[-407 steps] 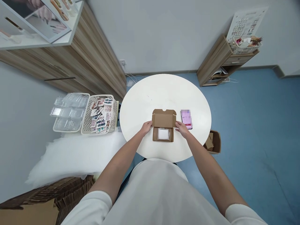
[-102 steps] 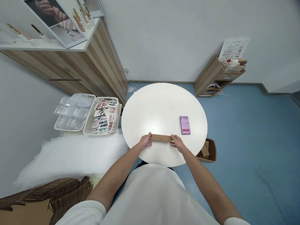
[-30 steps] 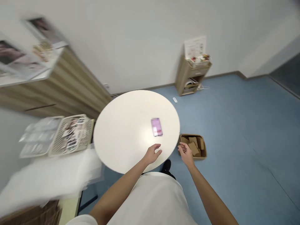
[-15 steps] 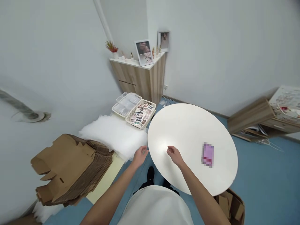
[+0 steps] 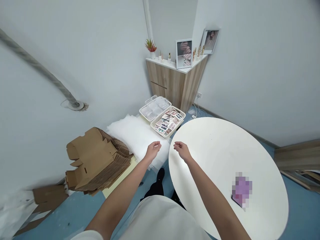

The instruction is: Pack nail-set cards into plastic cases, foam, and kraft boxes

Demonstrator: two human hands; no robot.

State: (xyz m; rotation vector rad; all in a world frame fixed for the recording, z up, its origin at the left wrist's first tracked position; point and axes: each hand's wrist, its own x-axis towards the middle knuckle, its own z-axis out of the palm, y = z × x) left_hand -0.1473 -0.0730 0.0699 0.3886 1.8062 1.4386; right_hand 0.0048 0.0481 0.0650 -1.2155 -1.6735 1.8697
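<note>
My left hand [image 5: 153,150] hangs in the air in front of the white foam sheets [image 5: 135,133], its fingers loosely bent and a gap showing beside the thumb. Over the left edge of the round white table [image 5: 225,146] is my right hand [image 5: 183,151], likewise half-curled and holding nothing. Beyond both hands, a white basket [image 5: 168,122] carries several small cards with coloured nail sets. Beside it lies a second white basket [image 5: 155,108] with clear plastic packs. On the table's right part rests a pixelated purple item [image 5: 242,190].
A stack of flat brown cardboard boxes [image 5: 93,160] stands at the left. Behind the baskets is a wooden corner cabinet [image 5: 172,80] bearing picture frames [image 5: 184,53], small bottles and a potted plant [image 5: 151,46]. White cables [image 5: 198,108] run down by the wall.
My view has swung to the left and forward, so the cabinet and table sit further right. My hands have come nearer the baskets, still holding nothing.
</note>
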